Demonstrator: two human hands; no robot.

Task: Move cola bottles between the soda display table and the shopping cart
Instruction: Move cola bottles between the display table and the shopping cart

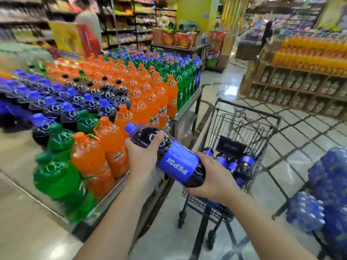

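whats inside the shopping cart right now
Several dark cola bottles with blue labels lie in the shopping cart, beside a dark placard. The held Pepsi bottle and right hand cover the basket's near corner.

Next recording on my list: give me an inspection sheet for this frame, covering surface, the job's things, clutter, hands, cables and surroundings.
Surface: soda display table, packed with upright orange, green and blue-capped dark bottles; its metal edge shows at the right.
Job's things: one Pepsi bottle held tilted, cap toward the table, between table and cart; shopping cart already holds several cola bottles.
Clutter: shrink-wrapped blue bottle packs on the floor at the right.
Hands: left hand grips the bottle's upper part; right hand grips its base end.
Cables: nothing seen.
Surroundings: supermarket aisle, tiled floor, juice shelving at the right, blurred people in the background.
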